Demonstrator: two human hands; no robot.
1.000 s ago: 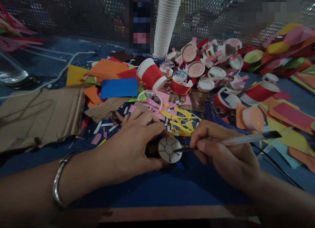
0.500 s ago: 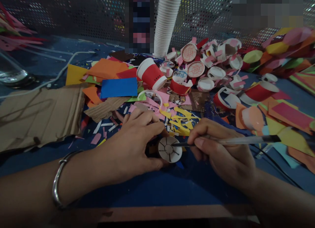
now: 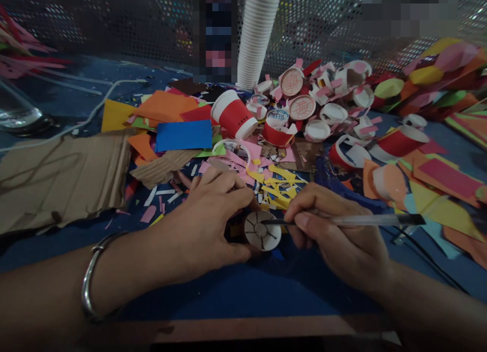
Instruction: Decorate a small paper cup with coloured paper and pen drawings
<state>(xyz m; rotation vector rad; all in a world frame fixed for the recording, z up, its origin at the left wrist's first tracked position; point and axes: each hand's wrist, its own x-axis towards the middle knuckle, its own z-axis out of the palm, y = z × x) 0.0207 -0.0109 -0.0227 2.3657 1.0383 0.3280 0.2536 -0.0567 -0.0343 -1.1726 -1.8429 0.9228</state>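
Thumb and fingers of my left hand (image 3: 213, 217) grip a small paper cup bottom (image 3: 267, 240) from its left side. Its round white face points up, bearing a dark circle with lines running out from it like spokes. In my right hand (image 3: 338, 230) is a pen (image 3: 361, 220) with a clear barrel and black end. The pen's dark tip lies on the white face, near the drawn inner circle. Part of the cup bottom's side is hidden behind my left fingers.
Yellow, pink and white paper scraps (image 3: 279, 187) lie just beyond my hands. Torn cardboard (image 3: 64, 174) rests at left, near a blue card (image 3: 184, 135). Cut cup pieces (image 3: 302, 107) are heaped behind, beside a red-and-white paper cup (image 3: 234, 113). Coloured paper (image 3: 452, 179) spreads at right.
My right hand has shifted slightly left, carrying the pen tip further across the white face toward the inner circle. My left hand and the cup bottom stay almost still.
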